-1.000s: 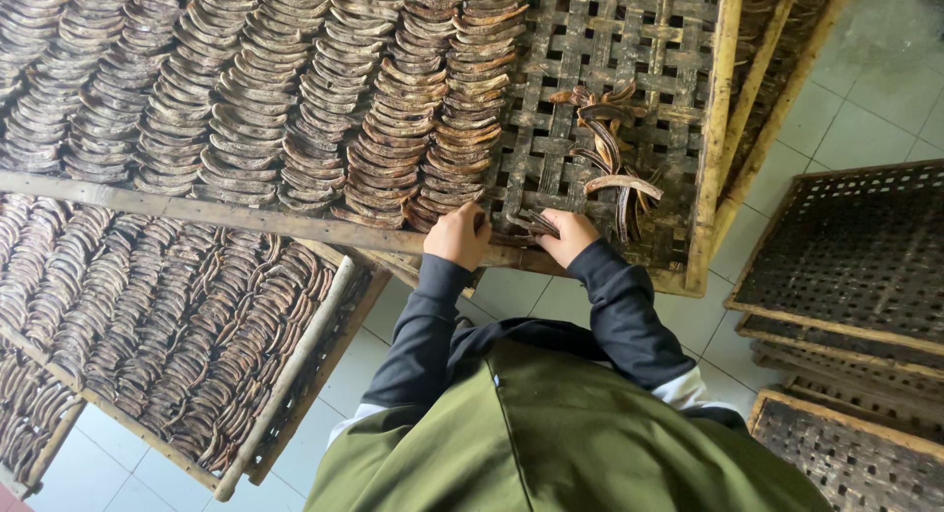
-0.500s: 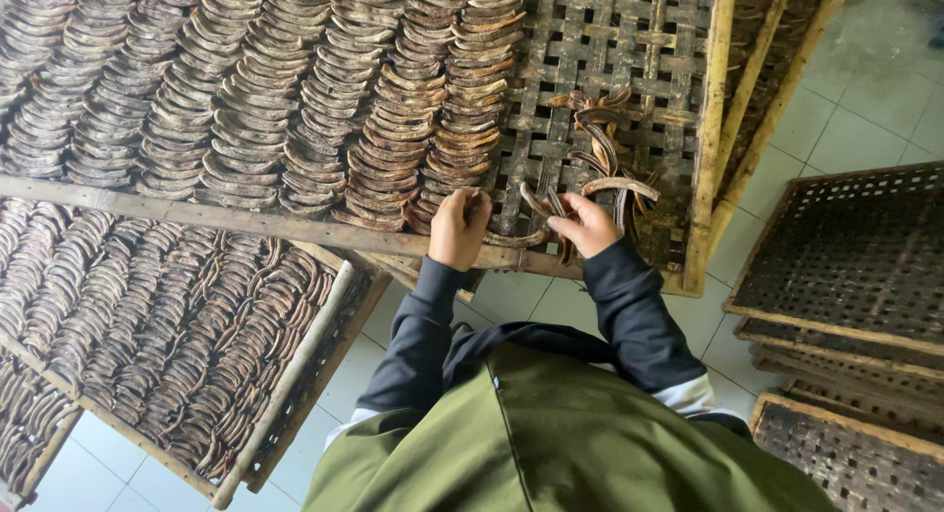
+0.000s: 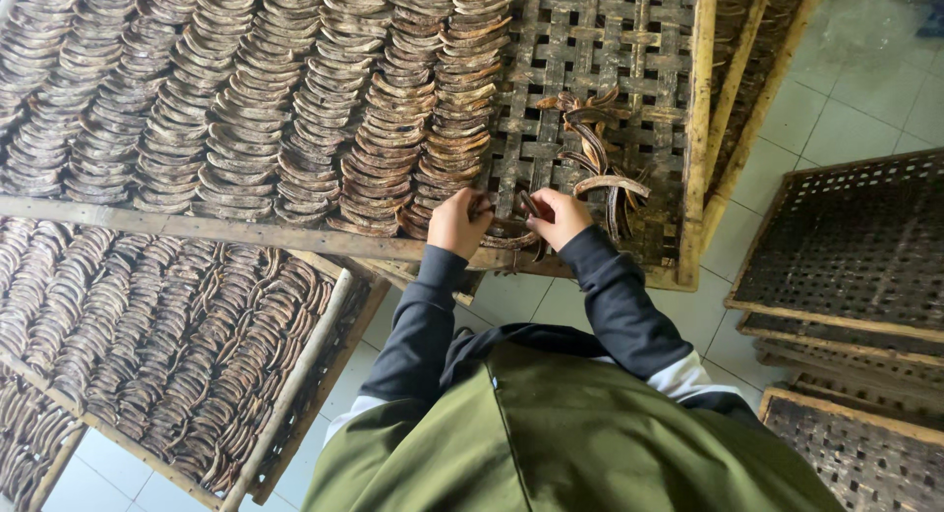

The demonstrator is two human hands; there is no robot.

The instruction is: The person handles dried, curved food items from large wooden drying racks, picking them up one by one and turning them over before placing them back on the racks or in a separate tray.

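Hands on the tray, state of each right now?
Left hand: curled shut on a curved brown strip at the tray edge.
Right hand: closed on the same strip's other end.

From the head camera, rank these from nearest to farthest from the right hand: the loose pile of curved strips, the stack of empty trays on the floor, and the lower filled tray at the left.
1. Loose pile of curved strips: just above the right hand, on the woven tray.
2. Stack of empty trays: to the right, on the floor.
3. Lower filled tray: far left, below the woven tray.
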